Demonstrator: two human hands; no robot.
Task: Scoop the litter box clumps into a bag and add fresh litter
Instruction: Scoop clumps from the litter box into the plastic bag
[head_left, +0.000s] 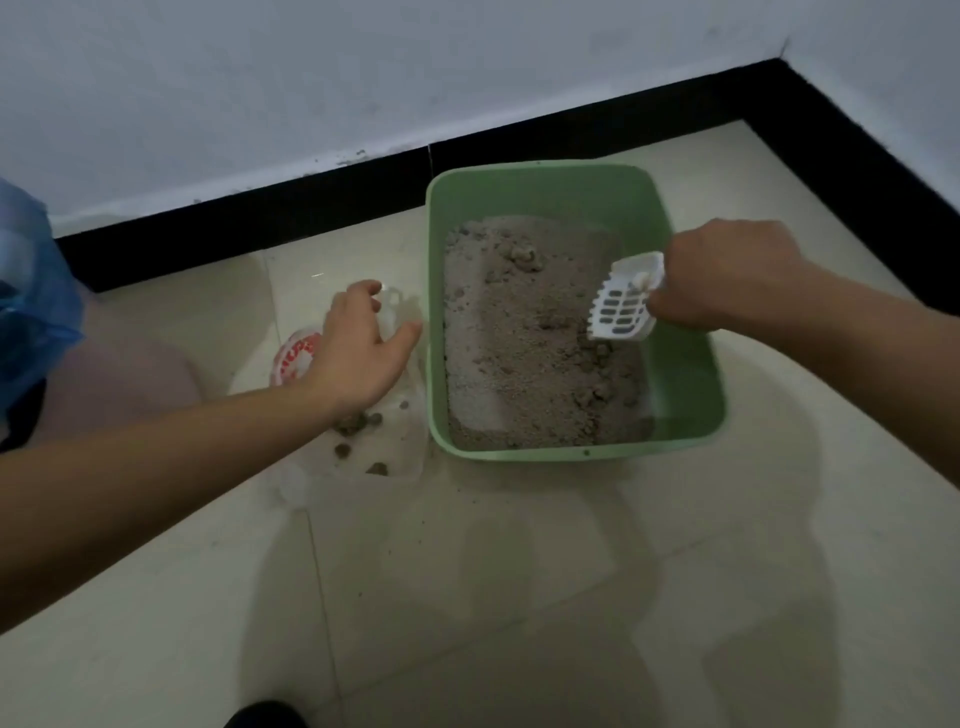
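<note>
Green rectangular plastic litter box (519, 457), with a clear red-printed plastic bag (293, 358) lying at its 9 o'clock. Left hand (358, 353) grips the bag's handle, right hand (727, 275) is clamped on a white slotted plastic scoop (621, 306) at the box's 3 o'clock.

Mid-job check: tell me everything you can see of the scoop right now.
The scoop looks like white plastic, with a blade of dark oblong slots and raised side walls. The right hand grips its handle, which the fingers hide. It is tilted, blade end lowest and pointing near-left, over the right side of the litter in the green litter box. A small pale lump seems to sit against its back wall. Whether its tip touches the litter cannot be told.
</note>
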